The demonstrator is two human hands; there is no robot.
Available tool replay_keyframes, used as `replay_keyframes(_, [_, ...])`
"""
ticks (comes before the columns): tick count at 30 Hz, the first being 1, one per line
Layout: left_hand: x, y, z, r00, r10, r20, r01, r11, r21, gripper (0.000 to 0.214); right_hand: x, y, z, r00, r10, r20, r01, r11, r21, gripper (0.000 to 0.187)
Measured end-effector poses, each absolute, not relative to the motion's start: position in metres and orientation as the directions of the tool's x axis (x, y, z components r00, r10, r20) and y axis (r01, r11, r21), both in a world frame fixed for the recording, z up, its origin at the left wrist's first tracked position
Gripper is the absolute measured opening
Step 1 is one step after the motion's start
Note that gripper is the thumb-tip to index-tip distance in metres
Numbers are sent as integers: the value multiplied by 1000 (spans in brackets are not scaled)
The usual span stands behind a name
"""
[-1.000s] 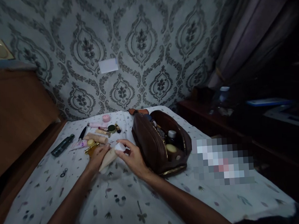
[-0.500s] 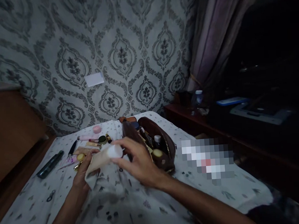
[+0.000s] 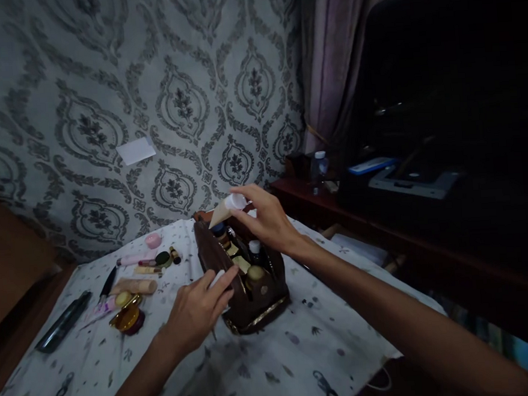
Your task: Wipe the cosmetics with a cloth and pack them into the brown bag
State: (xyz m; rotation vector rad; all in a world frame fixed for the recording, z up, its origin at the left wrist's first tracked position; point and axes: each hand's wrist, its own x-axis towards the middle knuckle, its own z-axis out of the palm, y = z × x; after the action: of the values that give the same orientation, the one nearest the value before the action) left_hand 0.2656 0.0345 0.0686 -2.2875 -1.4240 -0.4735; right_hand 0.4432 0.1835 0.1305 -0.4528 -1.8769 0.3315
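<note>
My right hand (image 3: 268, 219) grips a beige squeeze tube (image 3: 221, 213) by its white cap and holds it tilted above the brown cosmetic bag (image 3: 258, 316). The bag stands unzipped, with several bottles and small containers inside, among them a dark bottle with a white cap (image 3: 255, 247) and a round yellowish item (image 3: 255, 274). At the bag's left side my left hand (image 3: 198, 308) is closed around a white cloth (image 3: 217, 278), of which only small parts show. Its fingertips are at the bag's edge, but whether they touch it I cannot tell.
Left of the bag lie a dark green case (image 3: 63, 322), a beige tube (image 3: 134, 286), a gold-lidded jar (image 3: 128, 319), a pink jar (image 3: 153, 240) and several other cosmetics on the patterned cloth-covered surface (image 3: 186, 384). A clear bottle (image 3: 319, 165) stands on the dark red furniture.
My right hand has carried the beige tube up and right, over the bag. My left hand has come away from the tube and moved right, beside the bag. The view has turned right.
</note>
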Motion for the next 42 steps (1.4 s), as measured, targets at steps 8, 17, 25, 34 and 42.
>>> replay_keyframes(8, [262, 27, 62, 424, 709, 563, 897, -415, -152, 45, 434, 218, 127, -365, 463, 808, 104, 882, -459, 34])
replay_keyframes(17, [260, 31, 50, 375, 717, 587, 910, -407, -84, 49, 413, 239, 121, -640, 359, 679, 92, 913, -397, 33])
replay_keyframes(25, [264, 30, 54, 384, 711, 589, 912, -392, -121, 54, 370, 261, 105, -757, 369, 539, 144, 899, -413, 34])
replay_keyframes(34, [266, 31, 55, 385, 709, 592, 907, -408, -102, 56, 343, 274, 116, -829, 400, 391, 268, 898, -350, 29])
replay_keyframes(42, [267, 31, 57, 387, 710, 589, 910, -399, -116, 53, 352, 277, 130, -862, 392, 322, 265, 890, -372, 28])
